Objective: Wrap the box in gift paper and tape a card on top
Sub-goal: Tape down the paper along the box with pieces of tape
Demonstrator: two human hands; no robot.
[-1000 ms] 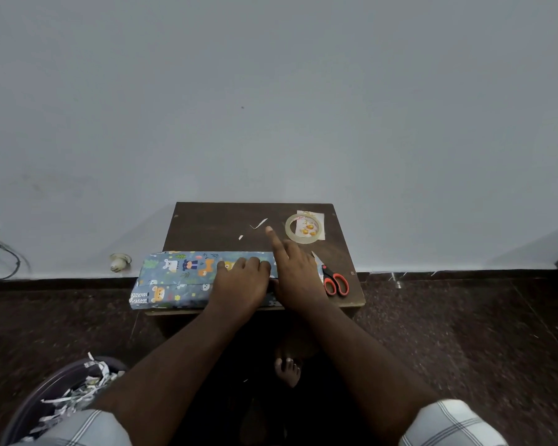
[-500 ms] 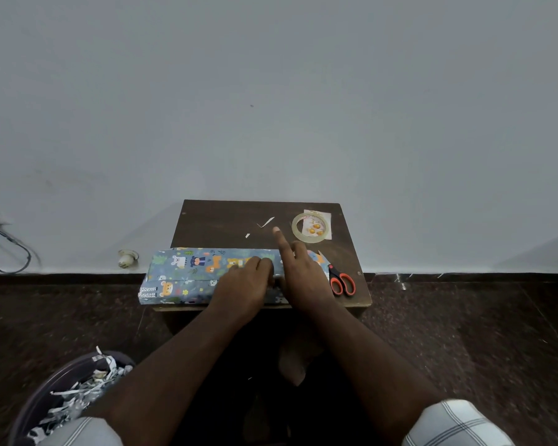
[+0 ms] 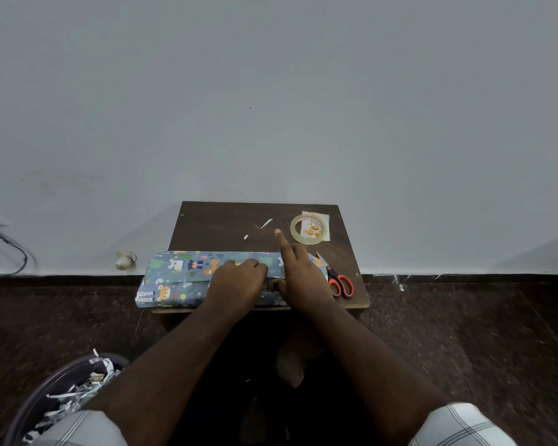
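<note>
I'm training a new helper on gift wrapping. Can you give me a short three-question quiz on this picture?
1. True or false: the tape roll lies on top of the card.
2. Which tool lies on the table just right of the right hand? A) stapler B) scissors C) knife
3. Fill in: both hands rest on the wrapped ____, which overhangs the table's left edge.

Key
1. True: the roll rings the card's picture.
2. B: the scissors, with red-orange handles.
3. Box; the left hand lies with curled fingers on its paper.
</note>
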